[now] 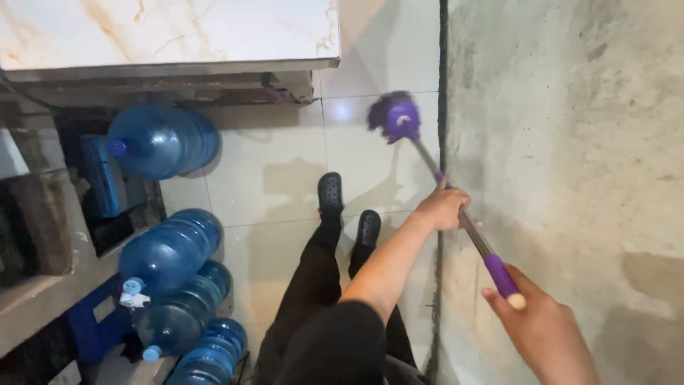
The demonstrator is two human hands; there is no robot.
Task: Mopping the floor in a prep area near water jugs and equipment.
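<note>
Both hands grip the purple-headed mop with the metal pole (456, 207), left hand (443, 208) mid-shaft, right hand (545, 331) at the purple end, head on the white tiled floor (271, 171) by the concrete wall (570, 142); firm, even pressure seems best.

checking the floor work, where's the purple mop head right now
In the head view the purple mop head rests on the white floor tiles at upper centre, close to the grey concrete wall, ahead of the person's black shoes.

Left grip (443, 208) is closed with its arm stretched forward, right grip (536, 321) closed nearer the body.
</note>
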